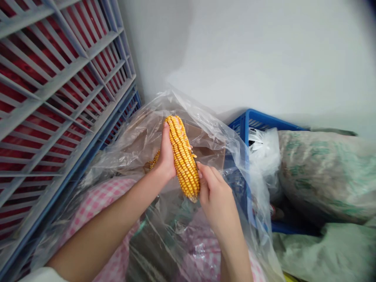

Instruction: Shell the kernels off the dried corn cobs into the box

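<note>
An ear of dried yellow corn (182, 154) is tilted over an opened clear plastic bag (114, 164), with some kernels gone or loosened along its upper right side. My left hand (167, 158) is closed around the cob from the left, its thumb along the upper edge. Against the cob's lower right side, my right hand (210, 182) is closed in a pinch. A small dark tip shows at its fingers, but what it belongs to is hidden. Behind my left wrist, more yellow corn (154, 159) lies partly covered in the bag.
Stacked slatted crates (58, 90) rise on the left, red contents inside. To the right stands a blue crate (246, 129) with a white plastic bag (266, 150) and a stuffed woven sack (326, 172). A white wall (249, 55) closes the back. Pink checked cloth (102, 199) covers my legs.
</note>
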The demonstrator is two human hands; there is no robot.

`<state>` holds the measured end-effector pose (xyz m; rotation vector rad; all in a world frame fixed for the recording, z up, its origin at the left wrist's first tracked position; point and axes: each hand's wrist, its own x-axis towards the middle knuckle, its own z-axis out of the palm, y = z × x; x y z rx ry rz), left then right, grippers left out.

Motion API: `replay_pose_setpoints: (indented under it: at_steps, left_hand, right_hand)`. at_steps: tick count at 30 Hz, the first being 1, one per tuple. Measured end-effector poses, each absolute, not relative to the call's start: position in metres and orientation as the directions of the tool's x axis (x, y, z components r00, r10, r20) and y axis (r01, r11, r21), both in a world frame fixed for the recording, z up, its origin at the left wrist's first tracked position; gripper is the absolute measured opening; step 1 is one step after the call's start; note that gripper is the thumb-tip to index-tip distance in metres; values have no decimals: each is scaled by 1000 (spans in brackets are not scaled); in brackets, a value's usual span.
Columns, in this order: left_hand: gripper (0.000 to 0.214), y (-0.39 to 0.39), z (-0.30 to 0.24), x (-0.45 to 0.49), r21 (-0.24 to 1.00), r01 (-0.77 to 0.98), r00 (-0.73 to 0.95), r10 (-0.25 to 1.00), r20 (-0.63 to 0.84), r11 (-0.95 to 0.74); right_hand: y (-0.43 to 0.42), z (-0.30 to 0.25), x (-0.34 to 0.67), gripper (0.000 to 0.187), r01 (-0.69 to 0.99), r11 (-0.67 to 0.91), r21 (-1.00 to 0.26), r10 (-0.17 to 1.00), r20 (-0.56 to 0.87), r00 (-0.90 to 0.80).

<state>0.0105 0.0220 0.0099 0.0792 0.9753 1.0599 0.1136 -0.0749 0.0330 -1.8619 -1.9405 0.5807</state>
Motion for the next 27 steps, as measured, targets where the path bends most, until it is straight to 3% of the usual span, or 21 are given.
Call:
replay_pose_setpoints:
  at_steps: [8,14,19,27]
  left_hand:
    - [54,25,22,2,562,-643,57,765,-641,519]
    - [54,25,23,1,546,-621,116,755,-645,562]
    - [58,25,24,-1,592,-575,206,800,-563,564]
    - [61,27,29,-7,608,-541,278,806,-522,581]
  right_hand:
    - [-79,35,129,28,653,-22,-757,998,-59,-34]
    - [-79,46,141,24,553,-170,-816,984,-106,146]
    - [-80,50,135,13,536,-63,-842,997,-34,63]
    - [-83,50,139,11,561,26,-827,999,45,21]
